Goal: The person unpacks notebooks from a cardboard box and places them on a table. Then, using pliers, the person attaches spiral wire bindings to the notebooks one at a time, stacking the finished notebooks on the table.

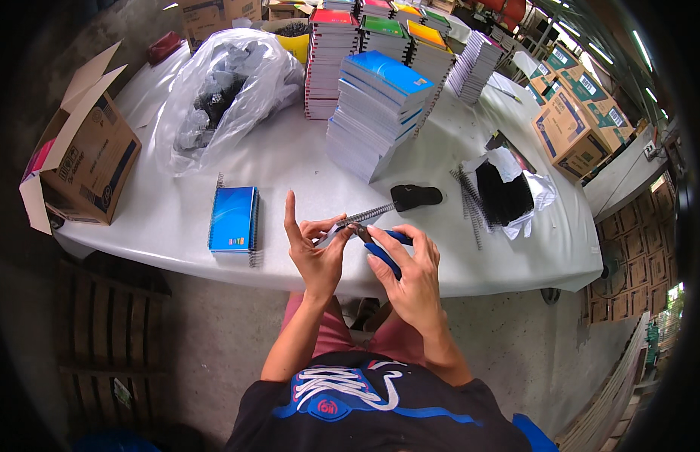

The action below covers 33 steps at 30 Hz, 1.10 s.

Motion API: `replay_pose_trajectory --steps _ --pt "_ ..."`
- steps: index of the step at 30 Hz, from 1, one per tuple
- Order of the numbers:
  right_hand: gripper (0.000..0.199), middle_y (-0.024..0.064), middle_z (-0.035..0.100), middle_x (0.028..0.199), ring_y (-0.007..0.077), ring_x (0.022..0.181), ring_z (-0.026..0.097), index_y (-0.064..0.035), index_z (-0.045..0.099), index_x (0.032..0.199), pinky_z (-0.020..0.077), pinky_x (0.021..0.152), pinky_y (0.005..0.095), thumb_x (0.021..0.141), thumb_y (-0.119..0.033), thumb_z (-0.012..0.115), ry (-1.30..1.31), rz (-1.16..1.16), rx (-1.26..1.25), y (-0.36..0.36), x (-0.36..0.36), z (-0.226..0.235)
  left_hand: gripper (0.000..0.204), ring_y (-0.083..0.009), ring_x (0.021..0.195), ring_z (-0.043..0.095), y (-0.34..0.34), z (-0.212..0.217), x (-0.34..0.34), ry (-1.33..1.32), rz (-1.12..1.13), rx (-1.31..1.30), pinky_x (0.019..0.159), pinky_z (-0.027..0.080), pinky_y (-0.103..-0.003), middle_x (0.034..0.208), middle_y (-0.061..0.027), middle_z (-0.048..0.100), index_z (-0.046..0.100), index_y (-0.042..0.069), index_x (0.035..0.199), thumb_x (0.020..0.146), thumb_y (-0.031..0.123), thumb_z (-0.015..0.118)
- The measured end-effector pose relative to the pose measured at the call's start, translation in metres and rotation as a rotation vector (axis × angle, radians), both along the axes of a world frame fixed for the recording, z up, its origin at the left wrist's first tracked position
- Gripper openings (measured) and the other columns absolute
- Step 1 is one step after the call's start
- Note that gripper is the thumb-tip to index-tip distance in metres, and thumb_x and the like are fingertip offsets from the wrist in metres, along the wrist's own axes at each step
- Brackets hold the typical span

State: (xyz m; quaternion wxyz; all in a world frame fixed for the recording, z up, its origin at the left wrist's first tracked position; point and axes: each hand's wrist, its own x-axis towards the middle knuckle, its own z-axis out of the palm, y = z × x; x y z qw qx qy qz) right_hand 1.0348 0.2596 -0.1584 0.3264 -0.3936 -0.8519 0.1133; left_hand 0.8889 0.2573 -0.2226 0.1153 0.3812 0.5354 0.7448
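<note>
Left hand (pixel 320 255) pinching spiral-bound notebook (pixel 328 234) over table's (pixel 448 260) near side, right hand (pixel 415 273) grasping blue-handled pliers (pixel 385 257) by its coil (pixel 371 215); an off-angle squeeze could slip, probably deforming the wire

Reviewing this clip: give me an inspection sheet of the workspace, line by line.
Surface: white-covered table.
Job's things: coil-bound item, partly hidden; blue-handled pliers at it; blue notebook lying to its left.
Clutter: notebook stacks, clear plastic bag, open carton, loose coils, black bundle in white paper.
Hands: left hand pinches the coil-bound item; right hand grips the pliers.
Cables: nothing seen on the table.
Surroundings: stacked cartons at right, wooden pallet at lower left.
</note>
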Motion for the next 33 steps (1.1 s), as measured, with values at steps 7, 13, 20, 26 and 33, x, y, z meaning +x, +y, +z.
replay_pose_trajectory --steps 7,13,20,26,33 --pt "0.033 0.0119 0.053 0.101 0.0266 0.094 0.053 -0.0214 0.061 0.121 0.0377 0.087 0.0426 0.090 -0.033 0.057 -0.071 0.028 -0.121 0.000 -0.002 0.006 0.090 -0.0108 0.074 0.063 -0.003 0.009 0.003 0.058 0.040 0.026 0.068 0.052 -0.024 0.078 -0.0051 0.066 0.030 0.006 0.142 0.067 -0.005 0.077" --pt "0.039 0.0083 0.058 0.088 0.0159 0.074 0.060 -0.0122 0.050 0.126 0.0481 0.057 0.0284 0.097 -0.037 0.045 0.400 0.343 -1.210 0.013 0.010 -0.009 0.084 -0.0179 0.080 0.067 0.000 0.002 0.009 0.026 -0.030 0.142 0.074 0.059 -0.030 0.078 -0.0081 0.062 0.031 0.003 0.140 0.068 -0.016 0.069" --pt "0.042 0.0124 0.056 0.103 0.0232 0.091 0.059 -0.0109 0.047 0.131 0.0488 0.076 0.0346 0.096 -0.034 0.046 0.344 0.237 -0.631 0.018 0.009 -0.036 0.073 -0.0064 0.074 0.052 0.014 0.000 0.006 -0.124 0.109 0.137 0.069 0.049 -0.021 0.080 0.0002 0.050 0.043 0.006 0.131 0.068 -0.009 0.076" --pt "0.044 0.0143 0.047 0.121 0.0298 0.118 0.044 -0.0191 0.049 0.131 0.0278 0.097 0.0597 0.091 -0.038 0.052 -0.293 -0.413 -0.322 0.049 0.064 -0.073 0.057 -0.0055 0.082 0.048 0.004 -0.003 -0.019 -0.329 0.088 0.083 0.071 0.042 -0.020 0.092 0.0012 0.051 0.052 0.010 0.124 0.074 0.009 0.079" --pt "0.050 0.0139 0.039 0.134 0.0279 0.128 0.036 -0.0146 0.045 0.133 0.0279 0.101 0.0577 0.089 -0.032 0.059 0.156 -0.079 -0.360 0.056 0.018 -0.082 0.037 -0.0036 0.085 0.046 -0.008 -0.005 -0.024 -0.509 -0.041 0.214 0.077 0.039 -0.018 0.098 0.0010 0.049 0.047 0.007 0.128 0.094 0.017 0.057"
